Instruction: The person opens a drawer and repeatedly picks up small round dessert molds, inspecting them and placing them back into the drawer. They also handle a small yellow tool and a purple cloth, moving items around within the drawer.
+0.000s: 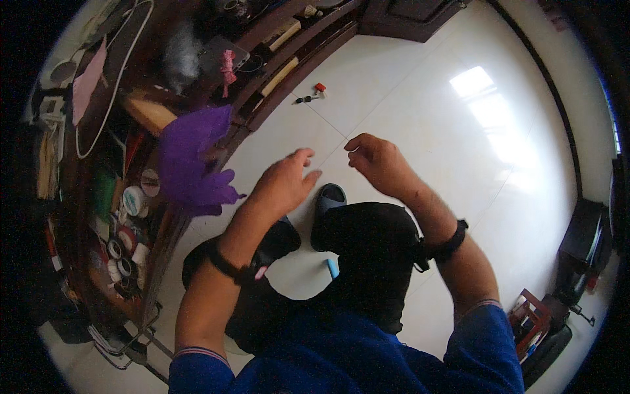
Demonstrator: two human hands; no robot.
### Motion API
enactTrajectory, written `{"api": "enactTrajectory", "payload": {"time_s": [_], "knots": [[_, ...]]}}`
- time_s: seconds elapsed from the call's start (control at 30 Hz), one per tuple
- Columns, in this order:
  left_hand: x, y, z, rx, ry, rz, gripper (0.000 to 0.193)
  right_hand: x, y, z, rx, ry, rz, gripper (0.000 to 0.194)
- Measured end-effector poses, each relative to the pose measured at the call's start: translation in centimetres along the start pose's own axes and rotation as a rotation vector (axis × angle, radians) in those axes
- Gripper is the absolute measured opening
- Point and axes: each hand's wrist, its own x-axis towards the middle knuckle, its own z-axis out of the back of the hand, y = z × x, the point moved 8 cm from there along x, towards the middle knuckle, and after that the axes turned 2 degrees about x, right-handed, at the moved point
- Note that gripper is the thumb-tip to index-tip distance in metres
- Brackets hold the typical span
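My left hand (288, 180) is raised above the white tiled floor (393, 88), thumb and fingers apart, with nothing visible in it. Level with it on the right, my right hand (376, 160) has its fingers curled and a small gap by the thumb; I see nothing held there. The two hands do not touch. Left of my left hand, a purple cloth item (184, 157) with finger-like lobes, perhaps a glove, hangs at the edge of a dark wooden cabinet (238, 130). Beyond my hands, a small red-topped object (320, 87) and a small black object (306, 99) lie on the floor.
Tape rolls (127, 239) and other clutter fill the cabinet on the left. A pink checked ribbon (227, 69) hangs higher up. My dark slipper (331, 196) shows below my hands. A reddish wooden frame (531, 317) and black items (583, 236) stand by the right wall.
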Motion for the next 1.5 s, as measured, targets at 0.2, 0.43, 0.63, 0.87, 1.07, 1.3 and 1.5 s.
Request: {"api": "enactTrajectory", "payload": {"time_s": [0.2, 0.43, 0.63, 0.87, 1.07, 1.3, 1.5], "knots": [[-4.7, 1.1, -1.3, -0.142, 0.234, 0.094, 0.051, 10.4, -10.4, -0.3, -0.512, 0.294, -0.134, 0.034], [-3.6, 5.3, -0.5, -0.254, 0.147, 0.141, 0.052, 25.1, -19.5, -5.6, -0.823, 0.374, -0.145, 0.032], [-3.8, 5.2, -1.8, -0.325, 0.218, 0.081, 0.06, 31.8, -24.1, -13.0, -0.915, 0.32, -0.152, 0.041], [-4.1, 5.9, -0.8, -0.403, 0.338, 0.047, 0.062, 35.4, -25.2, -13.9, -0.817, 0.184, -0.174, 0.057], [-3.8, 8.8, -1.0, -0.355, 0.43, 0.181, 0.065, 37.3, -26.0, -14.2, -0.806, 0.104, -0.122, 0.049], [-4.0, 9.0, -2.0, -0.37, 0.48, 0.103, 0.063, 37.4, -27.7, -16.2, -0.881, 0.169, -0.098, 0.054], [-6.5, 6.7, -3.6, -0.376, 0.406, 0.051, 0.061, 28.8, -27.8, -19.5, -0.937, 0.057, 0.026, 0.026]]}}
